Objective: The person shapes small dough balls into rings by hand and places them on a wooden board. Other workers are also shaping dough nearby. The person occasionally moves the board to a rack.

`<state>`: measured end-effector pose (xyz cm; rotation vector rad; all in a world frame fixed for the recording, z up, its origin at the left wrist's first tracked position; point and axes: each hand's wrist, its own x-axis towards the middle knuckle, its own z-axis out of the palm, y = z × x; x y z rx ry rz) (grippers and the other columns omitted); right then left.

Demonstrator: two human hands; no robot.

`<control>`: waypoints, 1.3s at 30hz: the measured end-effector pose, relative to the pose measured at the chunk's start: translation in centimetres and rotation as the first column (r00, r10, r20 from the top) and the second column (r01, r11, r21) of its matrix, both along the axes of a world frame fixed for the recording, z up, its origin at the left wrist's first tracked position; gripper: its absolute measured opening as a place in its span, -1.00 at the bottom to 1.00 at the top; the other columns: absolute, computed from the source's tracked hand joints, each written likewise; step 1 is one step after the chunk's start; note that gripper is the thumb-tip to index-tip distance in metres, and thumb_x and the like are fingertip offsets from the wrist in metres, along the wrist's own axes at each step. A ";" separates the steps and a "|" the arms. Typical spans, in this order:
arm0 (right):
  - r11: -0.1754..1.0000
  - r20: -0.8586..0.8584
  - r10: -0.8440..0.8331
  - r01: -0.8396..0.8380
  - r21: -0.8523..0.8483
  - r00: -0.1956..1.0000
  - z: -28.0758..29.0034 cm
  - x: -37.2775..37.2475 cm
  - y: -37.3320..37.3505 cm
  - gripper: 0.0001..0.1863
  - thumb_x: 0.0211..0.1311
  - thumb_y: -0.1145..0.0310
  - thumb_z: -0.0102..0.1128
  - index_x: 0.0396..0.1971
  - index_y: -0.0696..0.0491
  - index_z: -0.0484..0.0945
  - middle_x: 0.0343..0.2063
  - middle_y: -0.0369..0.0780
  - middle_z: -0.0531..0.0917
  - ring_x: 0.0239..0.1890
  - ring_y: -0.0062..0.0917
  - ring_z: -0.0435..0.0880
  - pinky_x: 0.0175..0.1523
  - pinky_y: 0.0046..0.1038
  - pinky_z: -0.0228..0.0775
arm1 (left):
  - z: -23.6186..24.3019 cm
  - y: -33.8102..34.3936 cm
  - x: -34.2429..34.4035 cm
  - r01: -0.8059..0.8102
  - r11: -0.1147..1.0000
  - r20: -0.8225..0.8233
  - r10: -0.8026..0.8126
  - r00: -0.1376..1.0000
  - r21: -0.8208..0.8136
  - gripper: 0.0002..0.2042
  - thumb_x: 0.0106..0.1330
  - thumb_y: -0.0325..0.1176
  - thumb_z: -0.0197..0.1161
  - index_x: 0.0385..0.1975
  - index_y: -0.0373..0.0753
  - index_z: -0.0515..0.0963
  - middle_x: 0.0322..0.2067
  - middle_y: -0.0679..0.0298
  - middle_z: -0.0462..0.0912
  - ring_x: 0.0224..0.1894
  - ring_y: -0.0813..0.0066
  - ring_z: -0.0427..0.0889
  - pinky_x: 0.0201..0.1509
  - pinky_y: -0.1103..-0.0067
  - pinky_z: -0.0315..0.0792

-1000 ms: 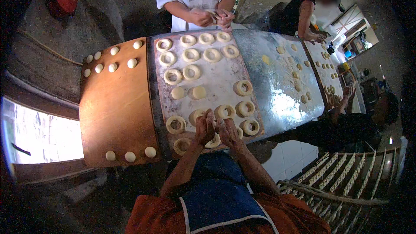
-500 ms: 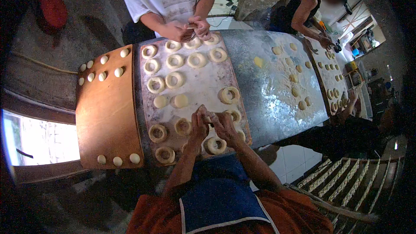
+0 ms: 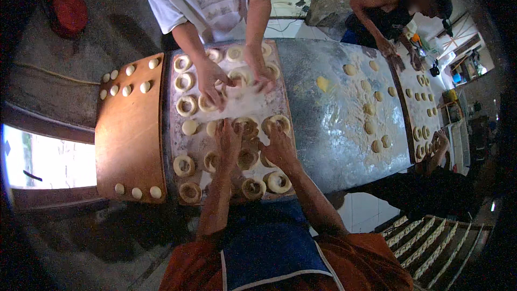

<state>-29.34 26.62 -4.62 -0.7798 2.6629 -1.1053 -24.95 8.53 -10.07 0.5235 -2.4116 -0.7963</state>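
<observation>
My left hand (image 3: 228,141), fingers extended, rests beside a dough ring (image 3: 246,128) on the floured board (image 3: 242,109). My right hand (image 3: 276,145) has its fingers apart, touching the ring (image 3: 283,122) near the board's right edge. Neither hand appears to lift anything. Several other rings (image 3: 184,166) lie around my wrists, and a flat dough round (image 3: 189,127) sits left of my left hand. Across the board, a person's two hands (image 3: 210,83) (image 3: 258,75) reach down among the far rings, partly hiding them.
A bare wooden board (image 3: 129,134) with small dough balls stands left. A floured metal surface (image 3: 318,134) with dough pieces lies right. Another person (image 3: 377,16) bends over a further board (image 3: 417,113); a third person's hand (image 3: 440,140) is below. A rack (image 3: 425,248) holds braided strands at bottom right.
My hands have separated and moved up the board, leaving a ring between them where they had worked dough together. The opposite person's hands came down from chest height onto the far rings.
</observation>
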 end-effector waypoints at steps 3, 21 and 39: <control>0.998 0.162 0.057 -0.053 -0.028 0.985 1.1 2.4 1.1 -0.32 0.15 0.24 0.39 0.23 0.19 0.37 -0.01 0.06 0.57 -0.05 -0.07 0.63 0.04 -0.03 0.45 | 0.3 0.9 0.3 -0.063 0.998 0.185 0.061 0.981 0.005 -0.63 0.35 -0.22 0.27 -0.02 -0.37 0.48 -0.05 -0.12 0.54 0.07 -0.18 0.46 0.22 0.09 0.31; 0.979 -0.587 0.176 -0.080 0.186 0.790 -6.2 4.0 -16.9 -0.58 0.18 0.31 0.19 -0.04 0.27 0.53 0.13 0.09 0.47 0.13 0.01 0.45 0.21 0.02 0.31 | -0.3 -14.2 7.5 -0.181 0.983 0.378 0.171 0.910 -0.008 -0.38 0.24 -0.18 0.35 0.27 -0.31 0.36 0.19 -0.20 0.42 0.22 -0.16 0.41 0.27 0.07 0.33; 0.689 -0.137 -0.719 0.725 -0.011 0.681 -1.1 -5.7 24.4 -0.70 0.06 0.34 0.40 -0.19 0.11 0.70 -0.26 -0.01 0.74 -0.16 -0.14 0.73 -0.07 -0.19 0.57 | 3.4 14.9 -1.7 0.590 0.445 0.028 -0.813 0.581 0.673 -0.51 0.28 -0.26 0.44 0.13 -0.29 0.44 -0.15 0.10 0.70 -0.16 0.20 0.68 -0.05 0.30 0.57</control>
